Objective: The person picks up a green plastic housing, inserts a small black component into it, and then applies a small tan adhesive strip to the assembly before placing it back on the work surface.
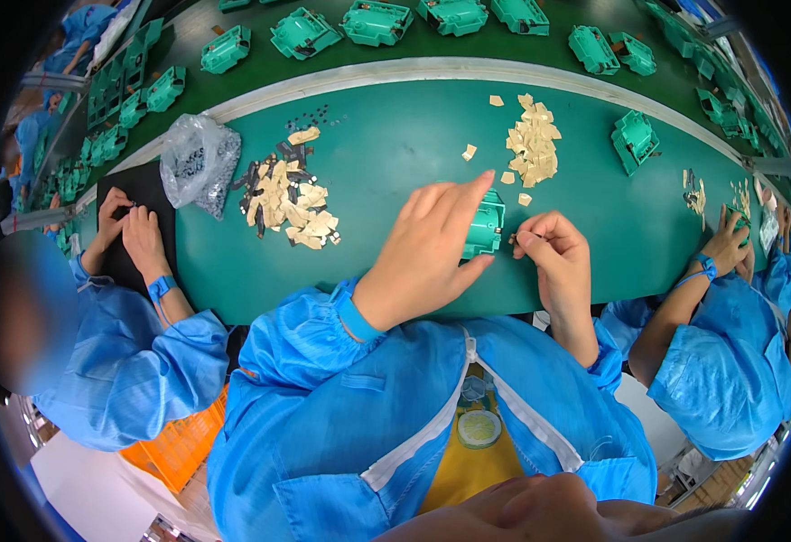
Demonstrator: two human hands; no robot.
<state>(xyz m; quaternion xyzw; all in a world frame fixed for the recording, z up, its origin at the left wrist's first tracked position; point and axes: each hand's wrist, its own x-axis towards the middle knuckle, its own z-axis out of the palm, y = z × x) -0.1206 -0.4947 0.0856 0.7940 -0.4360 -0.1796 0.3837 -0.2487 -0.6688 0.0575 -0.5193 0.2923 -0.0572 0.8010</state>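
Observation:
A green plastic housing (486,226) stands on the green table right in front of me. My left hand (427,239) holds it from the left, fingers along the far side and thumb at the near edge, hiding much of it. Just right of the housing, my right hand (553,257) is closed in a pinch, thumb against forefinger. A tiny dark bit shows at those fingertips, too small to name. Beyond the housing lies a pile of cream-coloured small pieces (533,144), with a few loose ones around it.
Left on the table are a heap of cream and black pieces (287,199) and a clear plastic bag of small parts (199,161). Another green housing (635,142) sits at right. More housings (377,23) line the belt behind the pale rail (386,70). Co-workers' hands (138,237) work on both sides.

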